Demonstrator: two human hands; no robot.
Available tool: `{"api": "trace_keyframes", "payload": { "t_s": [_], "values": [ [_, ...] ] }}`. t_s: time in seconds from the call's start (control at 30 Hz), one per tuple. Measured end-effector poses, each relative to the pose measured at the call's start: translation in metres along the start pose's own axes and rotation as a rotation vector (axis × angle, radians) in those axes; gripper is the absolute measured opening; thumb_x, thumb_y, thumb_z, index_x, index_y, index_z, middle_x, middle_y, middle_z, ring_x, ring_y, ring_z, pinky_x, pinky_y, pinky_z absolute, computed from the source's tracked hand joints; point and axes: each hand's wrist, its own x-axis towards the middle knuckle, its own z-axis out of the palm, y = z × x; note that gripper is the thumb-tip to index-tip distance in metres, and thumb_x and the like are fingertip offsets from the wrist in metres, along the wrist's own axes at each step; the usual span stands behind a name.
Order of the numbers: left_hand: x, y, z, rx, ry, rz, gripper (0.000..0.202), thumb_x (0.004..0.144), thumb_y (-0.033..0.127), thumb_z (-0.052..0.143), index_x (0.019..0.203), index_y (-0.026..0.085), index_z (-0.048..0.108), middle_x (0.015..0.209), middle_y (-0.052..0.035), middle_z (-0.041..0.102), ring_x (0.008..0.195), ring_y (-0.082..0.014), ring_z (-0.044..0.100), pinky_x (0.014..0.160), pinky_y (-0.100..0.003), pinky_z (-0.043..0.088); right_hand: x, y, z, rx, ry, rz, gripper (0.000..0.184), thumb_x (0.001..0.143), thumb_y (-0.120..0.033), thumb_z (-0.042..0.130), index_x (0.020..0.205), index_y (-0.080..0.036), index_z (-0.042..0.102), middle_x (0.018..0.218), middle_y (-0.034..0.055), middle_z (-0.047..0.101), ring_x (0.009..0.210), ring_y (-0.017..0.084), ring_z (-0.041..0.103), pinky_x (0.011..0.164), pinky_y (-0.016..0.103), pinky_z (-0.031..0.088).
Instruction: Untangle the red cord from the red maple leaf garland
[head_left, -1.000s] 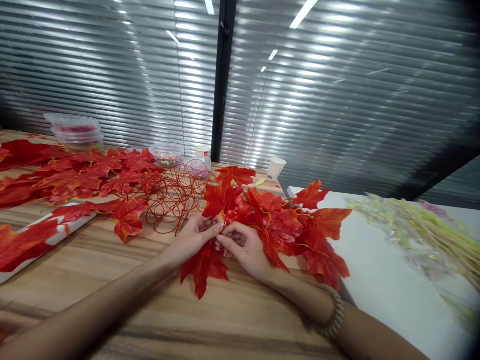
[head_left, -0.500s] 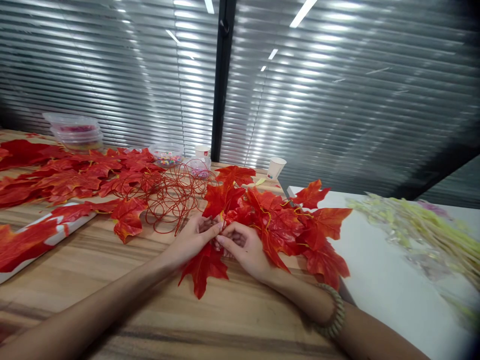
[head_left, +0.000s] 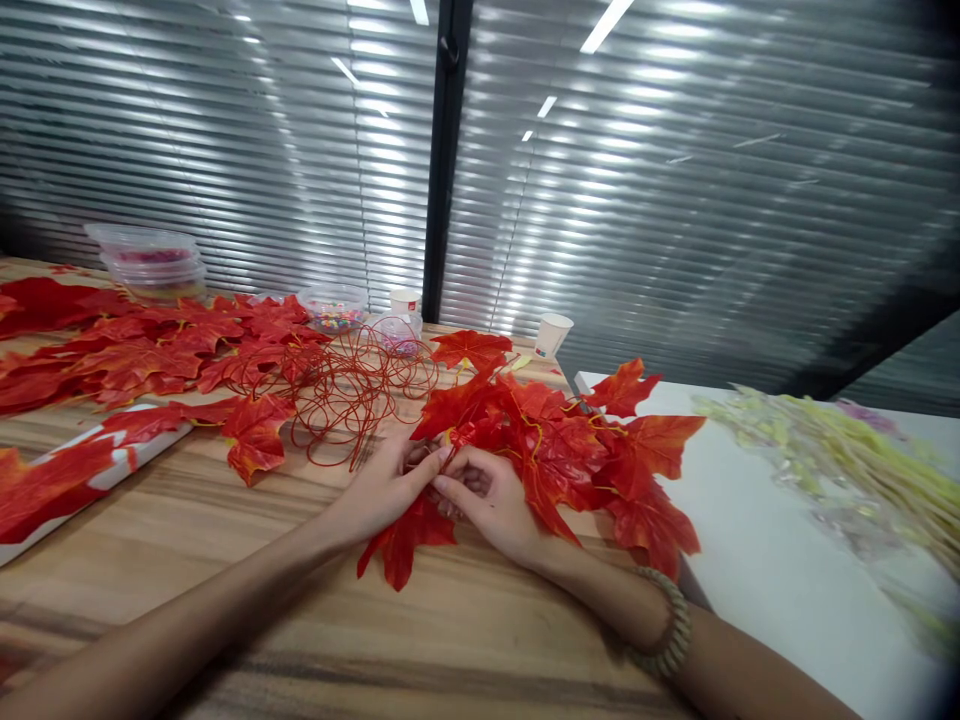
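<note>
Close together over the table's middle, my left hand [head_left: 397, 480] and my right hand [head_left: 487, 500] have their fingertips pinched at the stem end of some red artificial maple leaves [head_left: 562, 450]. The leaves fan out beyond and to the right of my fingers. One leaf [head_left: 409, 540] hangs below my hands, over the wood. Both thumbs press against curled fingers, and the exact spot gripped is too small to make out. Just beyond my left hand lies a loose tangle of thin red cord [head_left: 352, 390].
More red leaves [head_left: 150, 350] cover the wooden table [head_left: 315, 640] at left, some over a white strip [head_left: 161, 440]. Stacked plastic tubs [head_left: 154, 265], a bead tub [head_left: 334, 312] and paper cups [head_left: 553, 336] stand behind. Yellowish stems [head_left: 847, 460] lie on a white table [head_left: 757, 570].
The leaf beyond my left hand has tipped over to the right, onto the others. My left hand has shifted slightly; my right hand stays nearly still.
</note>
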Motion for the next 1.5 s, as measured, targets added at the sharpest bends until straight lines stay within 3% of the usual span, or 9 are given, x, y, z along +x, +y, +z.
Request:
{"api": "trace_keyframes", "payload": {
  "t_s": [0.13,0.3,0.57,0.9,1.07,1.23,1.5],
  "values": [
    [0.000,0.002,0.000,0.083,-0.056,0.028,0.026,0.069,0.039,0.064,0.076,0.014,0.058,0.073,-0.0033,0.060,0.075,-0.0182,0.056,0.068,-0.027,0.044,0.000,0.000,0.001,0.011,0.007,0.013,0.028,0.069,-0.040,0.063,0.063,-0.017,0.048,0.055,-0.0015,0.055,0.044,0.009,0.050,0.044,0.021,0.043],
    [0.000,0.003,0.001,0.016,-0.057,0.020,0.029,0.068,0.042,0.065,0.073,0.015,0.058,0.076,-0.0039,0.062,0.075,-0.0172,0.057,0.067,-0.025,0.045,0.000,-0.004,0.000,-0.025,0.006,-0.018,0.026,0.070,-0.038,0.062,0.063,-0.017,0.049,0.055,-0.0009,0.055,0.046,0.009,0.050,0.044,0.021,0.041],
    [0.005,0.006,-0.001,-0.049,-0.151,-0.019,0.034,0.064,0.047,0.066,0.064,0.014,0.057,0.057,-0.0013,0.057,0.053,-0.0134,0.054,0.053,-0.023,0.044,0.000,-0.008,0.002,0.013,0.001,-0.036,0.026,0.072,-0.039,0.061,0.064,-0.017,0.051,0.061,0.0017,0.060,0.052,0.011,0.053,0.049,0.023,0.043],
    [0.001,0.010,0.002,-0.166,0.000,-0.024,0.030,0.059,0.036,0.074,0.072,0.014,0.057,0.064,0.0001,0.060,0.060,-0.0125,0.056,0.058,-0.023,0.047,-0.001,-0.009,0.001,0.006,0.016,-0.044,0.026,0.075,-0.040,0.058,0.069,-0.017,0.050,0.063,0.0007,0.058,0.047,0.008,0.047,0.043,0.020,0.038],
    [0.000,0.013,0.001,-0.078,0.111,0.059,0.028,0.057,0.034,0.075,0.067,0.013,0.059,0.064,-0.0009,0.061,0.061,-0.0132,0.054,0.059,-0.023,0.046,0.000,-0.006,0.000,-0.025,0.053,-0.047,0.027,0.077,-0.044,0.055,0.072,-0.018,0.048,0.050,-0.0048,0.044,0.041,0.007,0.041,0.039,0.019,0.033],
    [0.002,0.012,-0.002,-0.052,0.078,0.050,0.028,0.056,0.033,0.075,0.068,0.013,0.059,0.065,-0.0011,0.061,0.065,-0.0157,0.057,0.063,-0.025,0.048,0.000,-0.004,0.000,-0.060,0.049,-0.104,0.024,0.078,-0.039,0.055,0.071,-0.017,0.050,0.051,-0.0050,0.043,0.042,0.006,0.038,0.039,0.018,0.030],
    [0.006,0.001,-0.007,0.039,0.020,0.030,0.031,0.060,0.036,0.071,0.078,0.012,0.062,0.060,0.0008,0.060,0.051,-0.0113,0.053,0.049,-0.021,0.043,0.001,-0.003,0.000,-0.106,0.036,-0.129,0.022,0.077,-0.035,0.055,0.069,-0.014,0.053,0.053,-0.0035,0.045,0.045,0.006,0.037,0.041,0.019,0.029]
  ]
}}
